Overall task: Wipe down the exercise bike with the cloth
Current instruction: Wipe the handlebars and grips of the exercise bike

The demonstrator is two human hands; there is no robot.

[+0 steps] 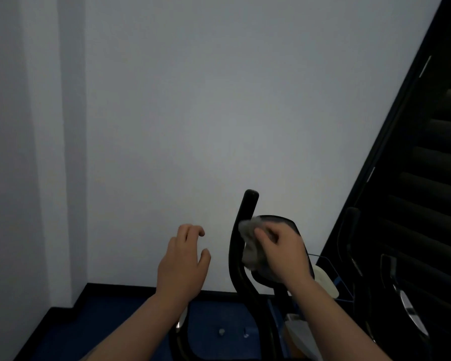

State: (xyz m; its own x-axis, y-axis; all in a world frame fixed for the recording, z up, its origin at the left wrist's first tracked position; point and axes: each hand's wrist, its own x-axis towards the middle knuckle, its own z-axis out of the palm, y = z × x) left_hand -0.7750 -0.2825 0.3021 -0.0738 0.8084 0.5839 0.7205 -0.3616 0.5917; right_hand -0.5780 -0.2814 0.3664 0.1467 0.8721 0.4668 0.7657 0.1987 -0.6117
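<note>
A black exercise bike stands low in the frame, its curved left handlebar (pixel 242 230) rising to a rounded tip. Its dark console (pixel 284 221) sits just right of that bar. My right hand (pixel 284 251) grips a crumpled grey cloth (pixel 249 243) and presses it against the console's left side, next to the handlebar. My left hand (pixel 184 264) hovers in the air left of the bike, fingers loosely curled, holding nothing. The bike's lower frame is partly hidden by my forearms.
A pale wall (pixel 193 113) fills most of the view, with a black skirting board (pixel 130 289) and blue floor (pixel 115 329) below. A dark blind or slatted panel (pixel 427 178) slants down the right side. A second black handlebar (pixel 349 230) stands at right.
</note>
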